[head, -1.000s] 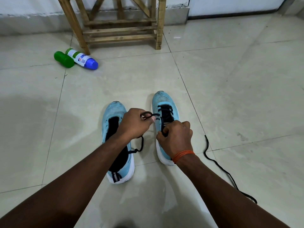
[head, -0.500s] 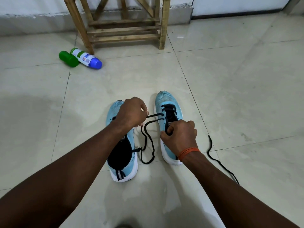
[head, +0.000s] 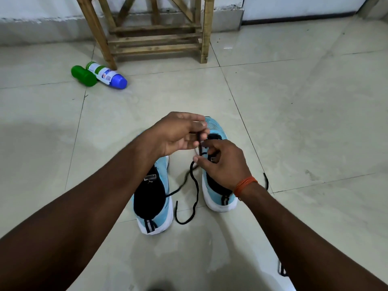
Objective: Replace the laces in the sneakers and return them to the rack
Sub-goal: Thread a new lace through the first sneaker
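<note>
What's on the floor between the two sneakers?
Head view: a loose black lace trails between the left sneaker and right sneaker.

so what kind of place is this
Likely a room in a home, maybe an entryway: a glossy tiled floor, a wooden rack against the wall, sneakers on the floor and two bottles lying beside the rack.

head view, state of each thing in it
left sneaker, upright, toe hidden by arm
right sneaker, upright, laced near toe
black lace, pinched by both hands, tail on floor
spare lace, loose on floor
left hand, pinches black lace
right hand, pinches black lace
green bottle, on its side
white bottle, on its side
rack, standing
</note>
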